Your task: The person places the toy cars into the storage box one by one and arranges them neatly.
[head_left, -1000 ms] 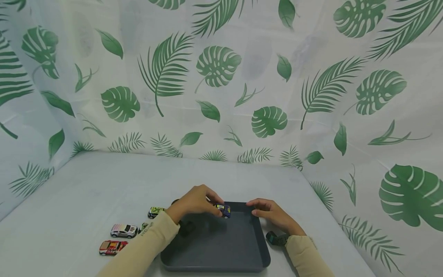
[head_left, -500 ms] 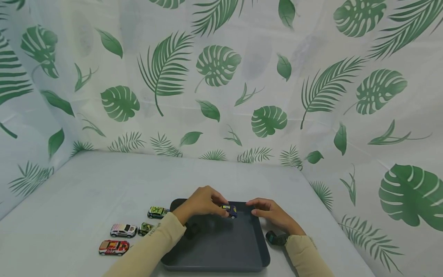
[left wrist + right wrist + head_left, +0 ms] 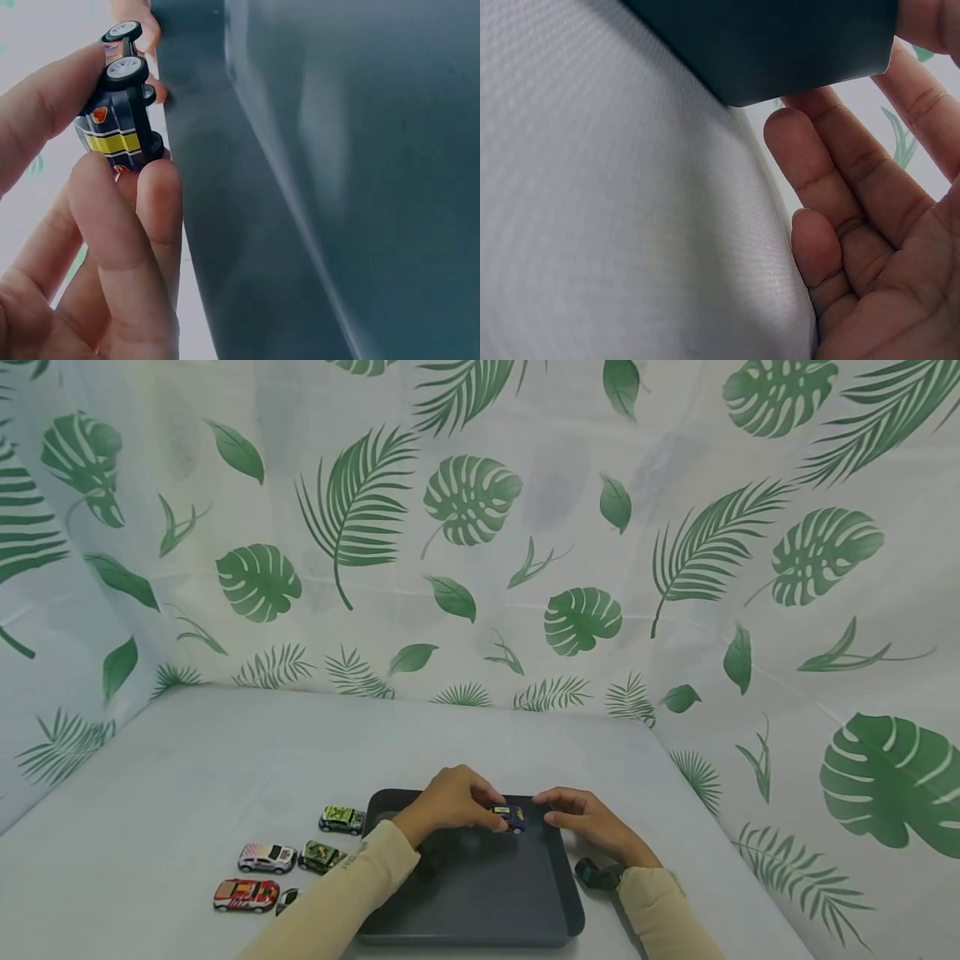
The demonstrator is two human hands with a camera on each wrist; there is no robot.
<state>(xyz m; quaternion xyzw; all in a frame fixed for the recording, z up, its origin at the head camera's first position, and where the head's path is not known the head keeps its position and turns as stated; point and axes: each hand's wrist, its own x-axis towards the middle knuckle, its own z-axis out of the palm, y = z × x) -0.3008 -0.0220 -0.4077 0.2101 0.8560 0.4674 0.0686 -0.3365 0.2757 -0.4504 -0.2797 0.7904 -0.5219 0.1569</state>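
Observation:
My left hand [image 3: 452, 800] pinches a dark blue toy car [image 3: 512, 818] between thumb and fingers, over the far part of a dark grey tray [image 3: 487, 897]. In the left wrist view the toy car [image 3: 116, 112] shows a yellow stripe and white-hubbed wheels, and it is tipped on end beside the tray wall [image 3: 202, 187]. At the tray's far right corner my right hand [image 3: 596, 827] holds the rim, thumb on the inner side and fingers outside. The right wrist view shows the outer tray wall [image 3: 780, 45] with the fingers [image 3: 799, 150] behind it.
Left of the tray stand a yellow-green toy car [image 3: 342, 819], a camouflage one [image 3: 321, 857], a white one [image 3: 267, 857] and a red one [image 3: 245, 895]. The left sleeve [image 3: 345, 893] partly covers a black-and-white car [image 3: 286, 901]. A leaf-patterned curtain [image 3: 375, 635] surrounds the table.
My left hand has carried the blue toy car to the right over the tray, toward the right hand. More parked cars show beside the sleeve. The right hand stays at the corner.

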